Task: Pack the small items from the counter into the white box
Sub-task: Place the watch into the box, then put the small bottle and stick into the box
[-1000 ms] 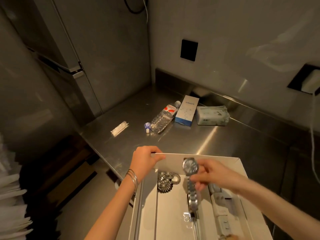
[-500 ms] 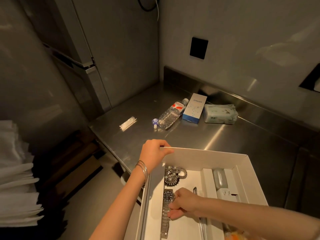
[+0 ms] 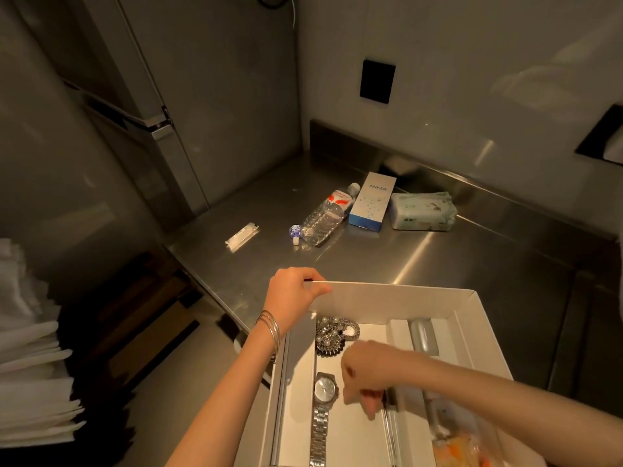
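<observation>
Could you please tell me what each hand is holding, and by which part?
Left hand grips the white box by its far-left corner rim; right hand seems to hold nothing, beside the wristwatch.

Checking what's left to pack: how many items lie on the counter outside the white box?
5: a white sachet at left, a small purple-topped piece beside a lying water bottle, an Anker box, then a wipes pack at right. The white box may hide others.

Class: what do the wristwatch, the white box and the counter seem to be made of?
Silver link-band wristwatch: polished metal, probably steel, glinting links.
Shallow white box: matte cardboard seemingly, thin folded walls.
Grey counter: brushed stainless steel likely, streaky reflections.
</observation>
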